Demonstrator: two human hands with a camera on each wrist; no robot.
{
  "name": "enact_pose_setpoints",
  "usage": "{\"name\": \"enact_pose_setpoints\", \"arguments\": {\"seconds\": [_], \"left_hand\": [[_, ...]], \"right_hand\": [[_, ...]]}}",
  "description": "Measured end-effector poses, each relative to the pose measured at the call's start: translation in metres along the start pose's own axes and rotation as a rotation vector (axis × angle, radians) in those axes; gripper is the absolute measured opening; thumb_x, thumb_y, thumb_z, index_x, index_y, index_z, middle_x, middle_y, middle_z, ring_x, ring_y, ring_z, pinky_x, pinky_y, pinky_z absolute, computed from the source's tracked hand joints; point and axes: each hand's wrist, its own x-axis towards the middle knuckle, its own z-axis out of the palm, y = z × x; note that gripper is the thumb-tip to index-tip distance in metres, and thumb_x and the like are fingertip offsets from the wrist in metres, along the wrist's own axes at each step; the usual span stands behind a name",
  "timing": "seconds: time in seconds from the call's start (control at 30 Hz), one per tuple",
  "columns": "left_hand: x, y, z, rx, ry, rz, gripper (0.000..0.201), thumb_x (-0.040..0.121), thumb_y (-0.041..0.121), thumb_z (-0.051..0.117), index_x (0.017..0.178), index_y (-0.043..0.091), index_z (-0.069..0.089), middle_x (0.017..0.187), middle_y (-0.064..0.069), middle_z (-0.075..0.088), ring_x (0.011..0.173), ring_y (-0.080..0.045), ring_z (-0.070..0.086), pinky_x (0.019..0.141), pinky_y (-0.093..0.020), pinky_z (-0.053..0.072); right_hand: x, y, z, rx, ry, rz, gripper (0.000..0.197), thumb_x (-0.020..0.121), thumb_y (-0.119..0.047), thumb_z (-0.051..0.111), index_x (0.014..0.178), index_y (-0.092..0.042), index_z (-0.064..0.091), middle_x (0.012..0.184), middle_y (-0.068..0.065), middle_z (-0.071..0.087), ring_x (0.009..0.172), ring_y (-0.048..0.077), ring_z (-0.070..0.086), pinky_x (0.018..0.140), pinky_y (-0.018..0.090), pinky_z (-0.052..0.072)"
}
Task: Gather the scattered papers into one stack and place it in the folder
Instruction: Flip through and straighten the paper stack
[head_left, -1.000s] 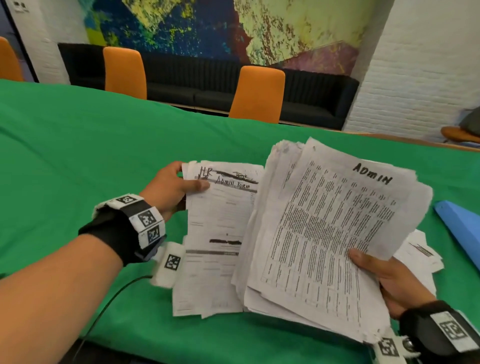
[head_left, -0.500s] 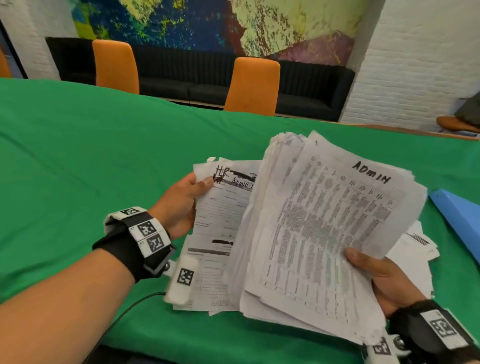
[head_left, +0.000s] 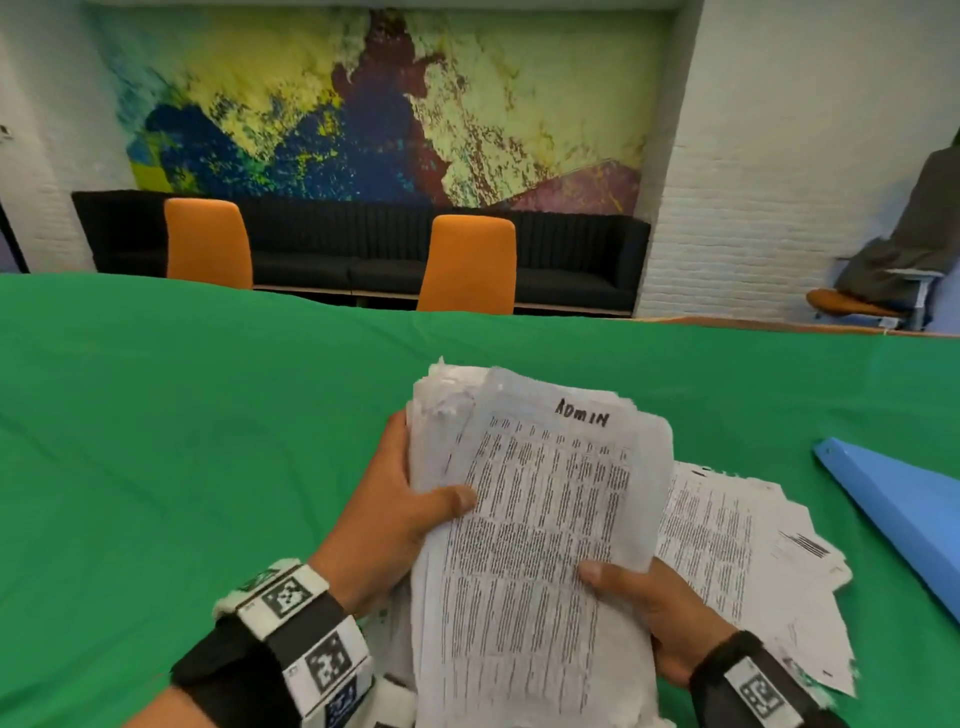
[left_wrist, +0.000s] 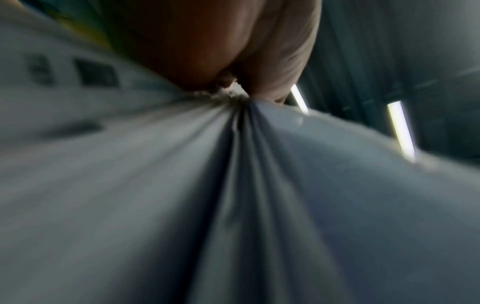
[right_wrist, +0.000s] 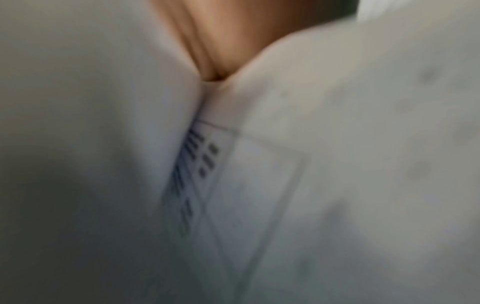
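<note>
Your left hand (head_left: 400, 514) grips the left edge of the paper stack (head_left: 535, 545), thumb across the top sheet marked "ADMIN". Your right hand (head_left: 660, 618) grips its lower right edge, thumb on top. More loose papers (head_left: 737, 551) lie on the green tabletop (head_left: 182, 441) just behind. The blue folder (head_left: 904, 514) sits farther right; the blurred wrist views seem to show only paper.

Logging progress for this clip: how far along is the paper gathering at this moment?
Done: most sheets sit in one stack, "ADMIN" page on top. In hand: the left hand and right hand both grip that stack above the green table. Left: loose papers lie on the table by the right hand, and the blue folder holds nothing visible yet.
</note>
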Motion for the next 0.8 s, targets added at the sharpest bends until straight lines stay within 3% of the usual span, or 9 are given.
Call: {"name": "enact_pose_setpoints", "arguments": {"seconds": [0.07,0.13,0.23,0.3,0.37,0.5,0.6,0.7,0.8], "left_hand": [[-0.001,0.01,-0.005,-0.093,-0.053,0.039,0.074,0.068,-0.004,0.073,0.129,0.029,0.051,0.115,-0.008,0.072,0.099,-0.031,0.073,0.076,-0.045,0.061],[-0.001,0.017,-0.011,-0.186,-0.115,0.045,0.072,0.066,-0.009,0.07,0.129,0.021,0.053,0.112,-0.015,0.073,0.096,-0.033,0.072,0.074,-0.042,0.061],[-0.002,0.011,-0.016,-0.176,-0.043,0.039,0.064,0.065,-0.004,0.072,0.123,0.016,0.056,0.109,-0.016,0.073,0.093,-0.03,0.073,0.075,-0.04,0.061],[-0.004,0.004,-0.014,-0.034,0.104,0.044,0.056,0.07,0.003,0.075,0.118,0.026,0.057,0.108,-0.012,0.073,0.094,-0.03,0.072,0.079,-0.044,0.061],[-0.006,0.003,-0.006,0.169,0.221,0.097,0.044,0.083,0.004,0.074,0.111,0.032,0.053,0.103,-0.007,0.071,0.094,-0.025,0.071,0.079,-0.038,0.058],[-0.002,0.021,0.007,0.369,0.282,0.237,0.038,0.094,0.005,0.063,0.117,0.029,0.043,0.1,0.018,0.065,0.087,0.008,0.065,0.072,-0.015,0.047],[-0.006,0.025,0.009,0.415,0.311,0.291,0.046,0.092,0.006,0.065,0.124,0.031,0.043,0.103,0.028,0.063,0.091,0.01,0.063,0.074,-0.012,0.047],[-0.02,0.011,0.008,0.33,0.294,0.175,0.052,0.09,0.009,0.068,0.128,0.035,0.045,0.109,0.016,0.069,0.092,0.0,0.07,0.08,-0.024,0.057],[-0.027,-0.013,-0.001,0.221,0.284,0.048,0.068,0.084,0.01,0.075,0.136,0.039,0.041,0.115,0.015,0.07,0.099,-0.005,0.071,0.092,-0.041,0.055]], "right_hand": [[0.002,-0.006,-0.003,-0.042,0.009,-0.136,0.111,0.029,-0.048,0.1,0.123,-0.009,0.057,0.099,0.011,0.079,0.092,0.031,0.076,0.072,0.04,0.063],[0.0,-0.013,-0.005,-0.017,-0.004,-0.242,0.107,0.028,-0.042,0.101,0.121,-0.009,0.058,0.103,0.012,0.078,0.094,0.029,0.076,0.074,0.037,0.062],[-0.004,-0.016,0.0,-0.054,-0.005,-0.341,0.068,0.049,-0.027,0.091,0.11,-0.009,0.068,0.105,0.016,0.077,0.093,0.03,0.075,0.077,0.039,0.063],[-0.007,-0.012,0.01,-0.253,0.087,-0.374,0.057,0.059,-0.053,0.087,0.091,-0.007,0.071,0.089,0.014,0.076,0.078,0.029,0.073,0.077,0.041,0.062],[-0.009,-0.007,0.021,-0.425,0.203,-0.389,0.075,0.053,-0.084,0.073,0.074,-0.012,0.067,0.066,0.003,0.066,0.059,0.018,0.064,0.061,0.034,0.055],[-0.008,-0.009,0.038,-0.507,0.327,-0.535,0.05,0.072,-0.08,0.059,0.084,-0.032,0.068,0.086,0.009,0.073,0.077,0.028,0.07,0.07,0.046,0.063],[-0.013,-0.013,0.046,-0.382,0.301,-0.55,0.038,0.082,-0.066,0.06,0.101,-0.034,0.068,0.101,-0.012,0.074,0.089,0.007,0.071,0.08,0.036,0.061],[-0.017,-0.001,0.045,-0.378,0.236,-0.449,0.051,0.081,-0.067,0.066,0.114,-0.029,0.063,0.105,-0.005,0.074,0.094,0.004,0.07,0.077,0.021,0.057],[-0.02,0.003,0.035,-0.317,0.195,-0.398,0.057,0.07,-0.056,0.078,0.119,-0.031,0.062,0.106,-0.014,0.076,0.095,0.001,0.072,0.085,0.03,0.057]]}}
